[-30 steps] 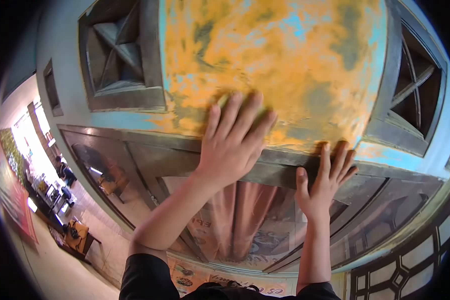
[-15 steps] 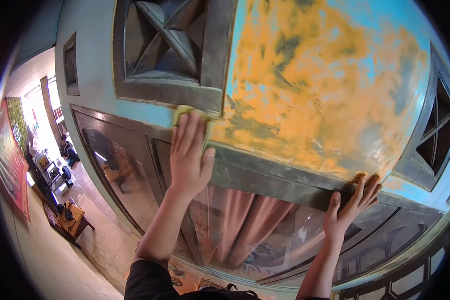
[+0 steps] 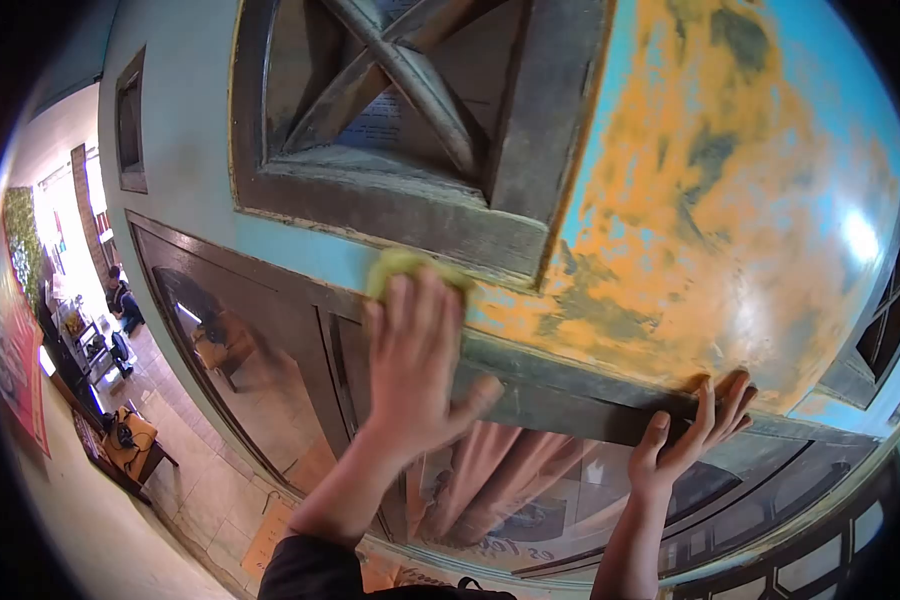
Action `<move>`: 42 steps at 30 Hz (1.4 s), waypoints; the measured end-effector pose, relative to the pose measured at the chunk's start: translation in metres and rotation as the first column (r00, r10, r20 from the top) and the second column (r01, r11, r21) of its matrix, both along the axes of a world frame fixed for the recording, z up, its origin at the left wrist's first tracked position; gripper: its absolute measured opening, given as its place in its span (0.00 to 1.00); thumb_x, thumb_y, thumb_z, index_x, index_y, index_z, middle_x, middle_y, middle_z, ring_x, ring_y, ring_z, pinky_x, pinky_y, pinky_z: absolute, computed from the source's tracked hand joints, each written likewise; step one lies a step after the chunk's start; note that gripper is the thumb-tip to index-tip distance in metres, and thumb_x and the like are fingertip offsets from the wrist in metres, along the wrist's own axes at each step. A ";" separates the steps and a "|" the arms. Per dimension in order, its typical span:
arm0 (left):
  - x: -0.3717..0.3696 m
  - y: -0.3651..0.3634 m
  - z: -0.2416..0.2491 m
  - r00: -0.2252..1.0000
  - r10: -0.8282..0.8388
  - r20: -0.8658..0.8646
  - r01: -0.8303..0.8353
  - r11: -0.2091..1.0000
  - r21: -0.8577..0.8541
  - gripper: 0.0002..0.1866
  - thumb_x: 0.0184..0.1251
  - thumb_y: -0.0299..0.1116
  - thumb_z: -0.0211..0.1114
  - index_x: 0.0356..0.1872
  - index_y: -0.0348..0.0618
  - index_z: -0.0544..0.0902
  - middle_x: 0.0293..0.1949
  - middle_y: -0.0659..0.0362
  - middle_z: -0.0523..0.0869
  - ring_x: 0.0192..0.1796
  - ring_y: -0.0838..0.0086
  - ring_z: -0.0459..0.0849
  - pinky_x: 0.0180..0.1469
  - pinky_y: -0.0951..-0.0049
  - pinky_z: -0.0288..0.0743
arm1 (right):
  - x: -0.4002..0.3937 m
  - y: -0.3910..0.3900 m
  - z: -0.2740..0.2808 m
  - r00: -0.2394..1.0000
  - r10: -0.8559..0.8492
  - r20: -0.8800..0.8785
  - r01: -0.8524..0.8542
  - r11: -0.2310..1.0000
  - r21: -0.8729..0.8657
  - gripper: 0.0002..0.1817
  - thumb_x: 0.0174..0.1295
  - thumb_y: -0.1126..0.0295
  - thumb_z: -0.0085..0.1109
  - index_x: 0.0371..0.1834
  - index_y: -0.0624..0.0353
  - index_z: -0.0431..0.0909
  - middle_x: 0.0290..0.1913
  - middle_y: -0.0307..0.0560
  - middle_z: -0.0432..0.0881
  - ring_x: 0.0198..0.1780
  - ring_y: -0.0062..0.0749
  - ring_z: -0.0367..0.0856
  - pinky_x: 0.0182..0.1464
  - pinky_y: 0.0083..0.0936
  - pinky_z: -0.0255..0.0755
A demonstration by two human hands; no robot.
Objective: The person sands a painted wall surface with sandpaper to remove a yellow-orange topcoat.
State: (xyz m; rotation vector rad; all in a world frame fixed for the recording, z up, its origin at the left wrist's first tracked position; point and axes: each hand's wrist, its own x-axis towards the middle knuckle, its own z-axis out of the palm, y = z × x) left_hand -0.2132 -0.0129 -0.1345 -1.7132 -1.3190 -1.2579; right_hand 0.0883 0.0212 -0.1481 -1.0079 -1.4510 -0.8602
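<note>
My left hand (image 3: 410, 350) presses a folded yellow-green sheet (image 3: 395, 268), which looks like sandpaper, against the narrow light-blue wall strip (image 3: 310, 245) under a dark wooden vent frame (image 3: 390, 215). Its fingers lie over the sheet and are smeared by motion, with the thumb stretched to the side. Farther right, my right hand (image 3: 685, 435) rests with its fingers apart on the dark wooden beam (image 3: 570, 390) and the bottom edge of the patchy orange wall panel (image 3: 690, 260). Nothing shows in that hand.
Below the beam are glazed panes with a pink curtain (image 3: 500, 470) behind. A second vent frame (image 3: 875, 330) sits at the far right. On the left, a chair (image 3: 130, 445) stands on the tiled floor, and a person (image 3: 122, 300) is low down farther back.
My view has shifted left and closer to the vent frame. My left hand and the sheet have slid along the strip beneath the frame. My right hand stays at the panel's lower edge.
</note>
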 end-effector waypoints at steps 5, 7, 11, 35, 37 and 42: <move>-0.044 0.008 0.004 0.983 0.090 0.160 -0.099 0.994 0.048 0.48 0.72 0.65 0.51 0.76 0.28 0.60 0.80 0.39 0.54 0.83 0.41 0.46 0.79 0.39 0.36 | -0.004 0.005 0.004 0.999 -0.040 0.037 0.037 0.995 0.089 0.29 0.77 0.50 0.42 0.73 0.56 0.65 0.81 0.62 0.55 0.83 0.61 0.47 0.79 0.64 0.32; -0.047 0.010 0.002 0.984 0.049 0.170 -0.053 0.998 0.020 0.50 0.72 0.67 0.51 0.76 0.28 0.61 0.80 0.38 0.54 0.83 0.41 0.45 0.79 0.38 0.35 | -0.005 0.008 0.003 0.998 -0.053 0.040 0.049 0.994 0.098 0.30 0.77 0.51 0.42 0.75 0.57 0.64 0.81 0.62 0.55 0.83 0.61 0.47 0.80 0.62 0.34; -0.025 0.000 -0.010 0.999 -0.015 0.040 0.016 0.999 -0.039 0.50 0.71 0.68 0.51 0.76 0.28 0.60 0.80 0.37 0.52 0.83 0.39 0.43 0.78 0.35 0.31 | -0.008 0.006 0.003 0.997 -0.070 0.033 0.066 0.993 0.096 0.30 0.78 0.51 0.40 0.76 0.59 0.63 0.82 0.62 0.53 0.83 0.61 0.46 0.80 0.61 0.36; 0.014 -0.006 -0.004 1.000 0.016 0.020 -0.014 0.996 -0.087 0.51 0.71 0.64 0.55 0.77 0.26 0.56 0.80 0.36 0.53 0.83 0.37 0.42 0.79 0.39 0.34 | -0.006 -0.016 0.022 0.999 -0.044 0.005 0.044 0.999 -0.010 0.28 0.76 0.46 0.40 0.66 0.53 0.73 0.77 0.62 0.64 0.80 0.64 0.52 0.77 0.63 0.37; 0.002 -0.001 0.005 0.995 0.061 0.083 -0.055 0.996 -0.067 0.50 0.71 0.64 0.55 0.76 0.25 0.57 0.80 0.35 0.53 0.82 0.37 0.42 0.79 0.39 0.34 | -0.004 -0.009 0.022 0.997 -0.072 0.023 0.072 0.997 0.006 0.27 0.76 0.46 0.40 0.66 0.53 0.73 0.77 0.62 0.63 0.81 0.65 0.51 0.78 0.64 0.35; 0.024 -0.011 0.006 0.993 0.020 0.115 -0.008 0.995 -0.103 0.50 0.72 0.63 0.53 0.76 0.23 0.57 0.79 0.32 0.51 0.82 0.35 0.42 0.79 0.39 0.36 | 0.000 0.005 0.012 1.000 0.013 0.027 -0.016 0.996 0.091 0.27 0.76 0.47 0.42 0.67 0.52 0.72 0.78 0.65 0.60 0.82 0.66 0.48 0.78 0.66 0.32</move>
